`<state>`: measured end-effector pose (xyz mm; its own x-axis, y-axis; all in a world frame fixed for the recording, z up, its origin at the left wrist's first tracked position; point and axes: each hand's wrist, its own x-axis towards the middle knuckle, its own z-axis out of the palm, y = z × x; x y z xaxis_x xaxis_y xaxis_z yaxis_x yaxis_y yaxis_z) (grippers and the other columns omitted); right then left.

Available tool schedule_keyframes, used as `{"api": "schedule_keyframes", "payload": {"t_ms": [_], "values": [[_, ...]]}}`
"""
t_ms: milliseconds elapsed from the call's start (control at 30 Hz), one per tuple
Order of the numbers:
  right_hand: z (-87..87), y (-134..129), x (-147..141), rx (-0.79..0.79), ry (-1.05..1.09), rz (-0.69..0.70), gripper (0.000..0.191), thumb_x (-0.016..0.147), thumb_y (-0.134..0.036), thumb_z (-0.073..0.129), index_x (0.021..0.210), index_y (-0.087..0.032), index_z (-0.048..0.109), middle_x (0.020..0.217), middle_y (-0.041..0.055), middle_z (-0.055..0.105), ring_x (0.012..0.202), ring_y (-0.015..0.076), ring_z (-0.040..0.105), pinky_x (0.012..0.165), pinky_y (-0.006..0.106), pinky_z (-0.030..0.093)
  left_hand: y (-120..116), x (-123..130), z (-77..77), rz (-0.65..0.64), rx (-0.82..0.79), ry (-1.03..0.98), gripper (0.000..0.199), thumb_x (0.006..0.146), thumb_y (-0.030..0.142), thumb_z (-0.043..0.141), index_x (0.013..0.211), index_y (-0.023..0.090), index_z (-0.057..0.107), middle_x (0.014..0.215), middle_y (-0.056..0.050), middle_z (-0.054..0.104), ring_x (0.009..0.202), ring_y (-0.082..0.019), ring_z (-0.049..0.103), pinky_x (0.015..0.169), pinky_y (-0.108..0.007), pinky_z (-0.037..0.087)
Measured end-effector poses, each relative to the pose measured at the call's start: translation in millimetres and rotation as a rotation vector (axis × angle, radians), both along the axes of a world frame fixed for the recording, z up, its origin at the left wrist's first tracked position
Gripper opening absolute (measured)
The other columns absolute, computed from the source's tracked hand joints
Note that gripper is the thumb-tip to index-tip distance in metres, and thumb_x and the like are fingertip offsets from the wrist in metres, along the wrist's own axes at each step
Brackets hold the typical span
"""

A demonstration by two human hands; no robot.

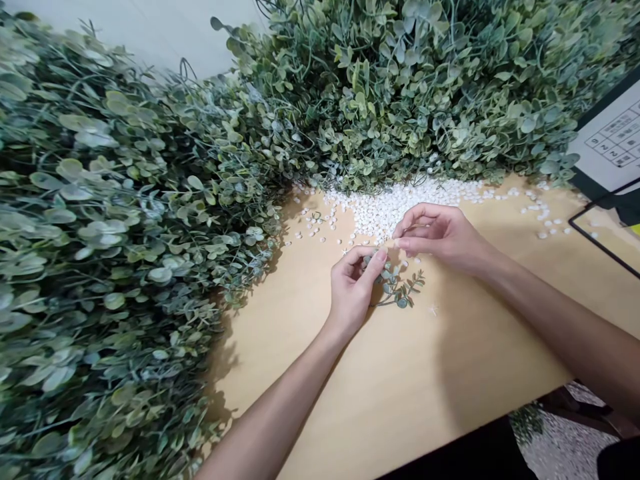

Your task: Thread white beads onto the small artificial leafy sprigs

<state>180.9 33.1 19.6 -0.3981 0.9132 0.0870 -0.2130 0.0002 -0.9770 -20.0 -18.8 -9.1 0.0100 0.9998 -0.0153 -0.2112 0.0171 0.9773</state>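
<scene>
Here, beside the white pieces (407, 203), my left grip (353, 283) pinches a leafy sprig (400, 293); whether my right grip (447, 240) is closed, I can't tell.

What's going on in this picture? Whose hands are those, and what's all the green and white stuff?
There's no robot here, just a person's bare hands. The one picture comes from a camera worn on their head, looking forward and down.

The left hand holds a small leafy sprig. The right hand has its fingers pinched close by, but what's between them is too small to tell.

On the tan table, lots of little white pieces are spread behind the hands. Big heaps of leafy greenery stand behind and to the left.
</scene>
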Motion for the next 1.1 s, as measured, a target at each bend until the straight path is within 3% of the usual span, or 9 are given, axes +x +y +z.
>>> {"api": "schedule_keyframes", "payload": {"t_ms": [133,267,467,633,1100], "values": [[0.2,-0.1,-1.0,0.046,-0.029,-0.046,0.032,0.074,-0.031,0.096,0.093,-0.02,0.074,0.099,0.0045,0.08,0.094,0.0182,0.076,0.091,0.033,0.063,1.0,0.3,-0.4,0.03,-0.018,-0.011,0.029,0.085,0.045,0.086,0.086,0.018,0.076,0.075,0.0,0.065,0.066,-0.011,0.055,0.064,-0.023,0.047],[-1.3,-0.6,-2.0,0.049,-0.012,-0.041,0.037,0.068,-0.031,0.1,0.091,-0.02,0.074,0.094,0.0027,0.078,0.085,0.0172,0.075,0.081,0.031,0.064,1.5,0.2,0.1,0.023,-0.033,-0.031,0.03,0.086,0.046,0.084,0.084,0.018,0.075,0.075,0.0,0.065,0.066,-0.011,0.054,0.063,-0.024,0.048],[-3.4,-2.6,-2.5,0.017,0.007,-0.005,0.041,0.062,-0.03,0.102,0.09,-0.021,0.073,0.089,0.0011,0.076,0.084,0.0178,0.075,0.082,0.034,0.067,0.6,0.1,1.4,0.004,-0.045,-0.055,0.031,0.087,0.046,0.083,0.079,0.018,0.074,0.073,-0.001,0.065,0.066,-0.012,0.056,0.063,-0.024,0.047],[0.4,-4.2,-2.4,0.027,-0.005,0.004,0.044,0.057,-0.029,0.104,0.088,-0.02,0.074,0.087,0.0006,0.076,0.079,0.0154,0.073,0.075,0.03,0.065,0.0,0.1,1.7,-0.025,-0.027,-0.041,0.028,0.085,0.043,0.085,0.079,0.018,0.075,0.069,0.001,0.065,0.061,-0.01,0.055,0.06,-0.023,0.045],[1.1,-4.6,-5.4,0.086,-0.047,-0.024,0.039,0.059,-0.034,0.104,0.083,-0.021,0.075,0.083,0.0006,0.077,0.072,0.0146,0.071,0.067,0.028,0.061,-0.4,-0.9,1.2,-0.051,-0.019,-0.023,0.026,0.085,0.043,0.086,0.083,0.018,0.079,0.072,-0.001,0.069,0.063,-0.01,0.056,0.062,-0.023,0.045]]}}
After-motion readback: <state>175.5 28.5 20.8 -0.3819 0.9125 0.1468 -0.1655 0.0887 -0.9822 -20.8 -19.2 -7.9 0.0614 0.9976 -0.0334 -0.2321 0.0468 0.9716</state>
